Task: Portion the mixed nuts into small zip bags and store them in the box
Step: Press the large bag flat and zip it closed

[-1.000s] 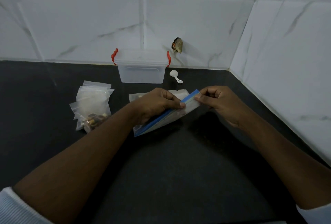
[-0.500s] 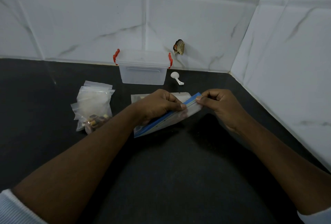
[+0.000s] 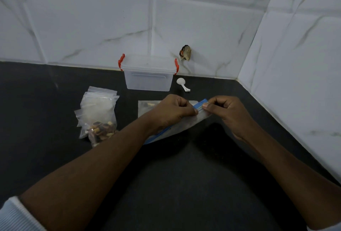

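your left hand (image 3: 173,112) and right hand (image 3: 227,110) close together, both pinch blue zip strip of big nut bag (image 3: 186,125), on bench in front of box (image 3: 148,77). one small bag (image 3: 100,131) has nuts, lies front-left of box by empty small bags (image 3: 97,105). box lid on, looks empty. scoop (image 3: 182,83) just right of box. most work left.

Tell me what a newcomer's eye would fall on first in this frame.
Both hands meet at the centre of the dark counter: the left hand and right hand pinch the blue-striped top of a large zip bag. Behind them, against the tiled wall, stands a clear box with red latches, lid on, a white scoop lying just right of it. Left of the hands lies a pile of small zip bags, one holding mixed nuts.
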